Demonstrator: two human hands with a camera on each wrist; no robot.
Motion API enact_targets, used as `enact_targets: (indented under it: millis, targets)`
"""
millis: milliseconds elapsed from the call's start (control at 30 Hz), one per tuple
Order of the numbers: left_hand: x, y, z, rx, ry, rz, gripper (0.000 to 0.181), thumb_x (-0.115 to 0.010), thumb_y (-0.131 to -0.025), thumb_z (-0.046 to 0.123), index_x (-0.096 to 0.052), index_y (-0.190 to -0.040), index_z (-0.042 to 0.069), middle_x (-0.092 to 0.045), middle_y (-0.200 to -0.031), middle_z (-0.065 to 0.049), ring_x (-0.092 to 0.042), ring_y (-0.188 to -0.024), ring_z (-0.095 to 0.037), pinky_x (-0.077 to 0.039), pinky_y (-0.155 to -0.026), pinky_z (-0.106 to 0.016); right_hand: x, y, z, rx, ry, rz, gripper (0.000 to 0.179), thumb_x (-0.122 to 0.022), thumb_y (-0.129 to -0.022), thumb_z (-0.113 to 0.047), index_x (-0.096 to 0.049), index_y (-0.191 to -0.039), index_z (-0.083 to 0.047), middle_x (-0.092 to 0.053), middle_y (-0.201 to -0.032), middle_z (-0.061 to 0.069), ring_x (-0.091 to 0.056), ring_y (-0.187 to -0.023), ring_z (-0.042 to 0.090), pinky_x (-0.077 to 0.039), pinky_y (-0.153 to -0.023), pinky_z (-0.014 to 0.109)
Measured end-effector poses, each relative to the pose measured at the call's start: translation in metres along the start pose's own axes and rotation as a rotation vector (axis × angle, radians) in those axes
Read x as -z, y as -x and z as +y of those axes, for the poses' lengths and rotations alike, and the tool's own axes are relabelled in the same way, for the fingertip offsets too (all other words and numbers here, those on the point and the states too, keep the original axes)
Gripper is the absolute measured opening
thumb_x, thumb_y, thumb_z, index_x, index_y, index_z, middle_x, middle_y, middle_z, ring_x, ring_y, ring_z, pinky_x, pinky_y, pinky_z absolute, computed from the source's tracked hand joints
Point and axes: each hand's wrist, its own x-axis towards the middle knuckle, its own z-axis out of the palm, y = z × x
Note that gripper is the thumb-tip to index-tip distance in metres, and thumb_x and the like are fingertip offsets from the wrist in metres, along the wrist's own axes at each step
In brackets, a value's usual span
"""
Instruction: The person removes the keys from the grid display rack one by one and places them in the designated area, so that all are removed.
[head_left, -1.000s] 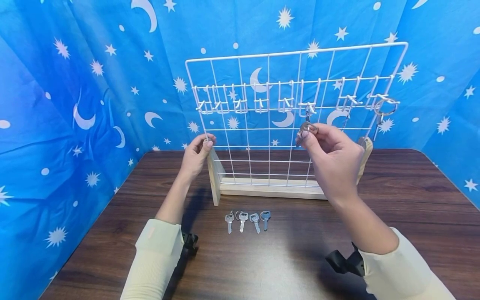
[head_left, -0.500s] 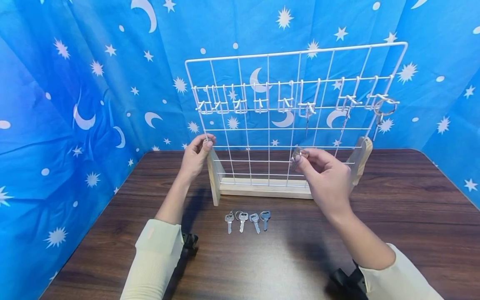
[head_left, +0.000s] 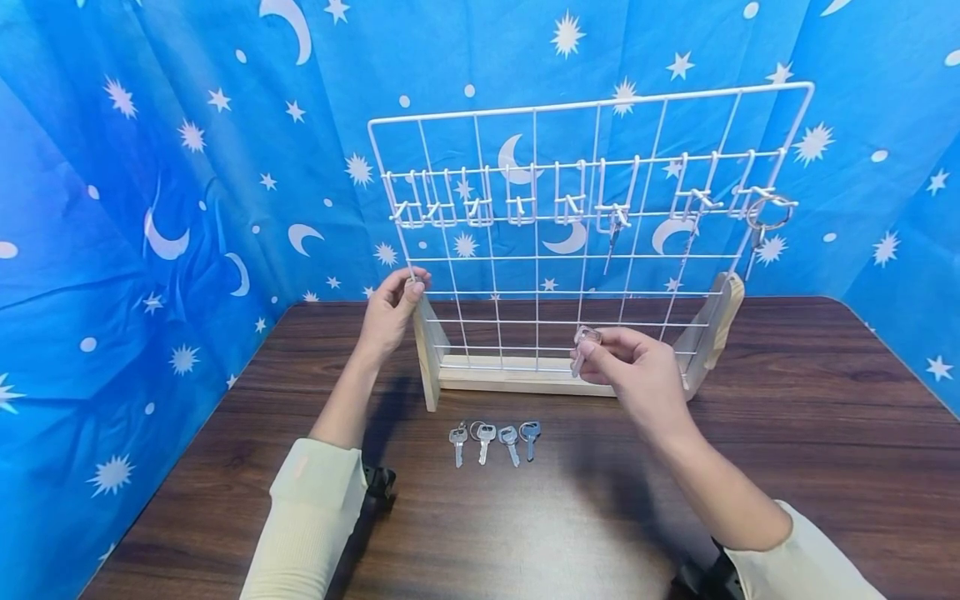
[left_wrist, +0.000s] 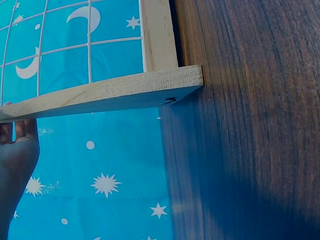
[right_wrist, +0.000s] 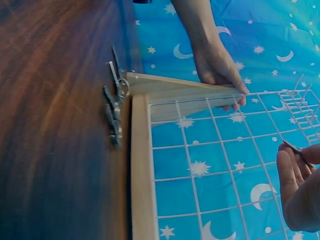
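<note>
A white wire grid rack (head_left: 537,321) on a wooden stand carries a row of small wire hooks (head_left: 570,204). My left hand (head_left: 390,312) grips the top of the stand's left wooden side (head_left: 429,358). In front of the lower grid, my right hand (head_left: 648,375) pinches a silver key (head_left: 587,335) between thumb and fingers; the right wrist view shows its thin edge (right_wrist: 294,146). A hanging key (head_left: 611,250) dangles from a hook above that hand. Farther right, a large key ring (head_left: 770,212) hangs from the end hook, with another narrow hanging item (head_left: 690,237) beside it.
Several silver keys (head_left: 486,435) lie in a row on the dark wooden table (head_left: 495,533) in front of the stand. A blue curtain (head_left: 187,275) with stars and moons closes off the back and sides. The stand's right wooden side (head_left: 723,317) rises behind my right hand.
My right hand has come down and slightly left from the hook, still holding a key. The key on that hook now hangs free and swings slightly. The left hand stays put.
</note>
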Motion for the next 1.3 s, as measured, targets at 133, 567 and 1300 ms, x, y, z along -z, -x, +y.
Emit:
enact_targets:
  millis: [133, 567, 1300]
  targets:
    - [0.000, 0.000, 0.000, 0.001, -0.004, 0.001, 0.026, -0.048, -0.095, 0.001, -0.049, -0.117, -0.014, -0.051, -0.118, -0.031, -0.053, -0.108, -0.024, -0.040, -0.097, -0.033, -0.001, 0.001, 0.005, -0.095, -0.033, -0.022, 0.027, -0.061, -0.089, -0.007, -0.057, -0.102, 0.016, -0.068, -0.075, 0.001, -0.065, -0.067, 0.009, -0.055, -0.067, 0.028]
    - [0.000, -0.002, -0.003, 0.004, -0.003, -0.003, 0.026, -0.048, -0.095, 0.001, -0.050, -0.116, -0.013, -0.051, -0.118, -0.031, -0.054, -0.101, -0.009, -0.042, -0.096, -0.032, 0.000, 0.001, 0.034, -0.281, -0.143, -0.188, 0.021, -0.058, -0.088, 0.000, -0.053, -0.100, 0.017, -0.067, -0.078, 0.006, -0.065, -0.069, 0.012, -0.055, -0.068, 0.030]
    - [0.001, 0.000, -0.001, 0.005, -0.029, -0.011, 0.026, -0.047, -0.096, 0.003, -0.049, -0.117, -0.012, -0.051, -0.119, -0.030, -0.053, -0.109, -0.025, -0.041, -0.097, -0.035, -0.007, 0.002, 0.081, -0.525, -0.031, -0.434, 0.012, -0.057, -0.087, -0.001, -0.056, -0.093, 0.009, -0.060, -0.071, 0.006, -0.061, -0.062, 0.013, -0.055, -0.059, 0.026]
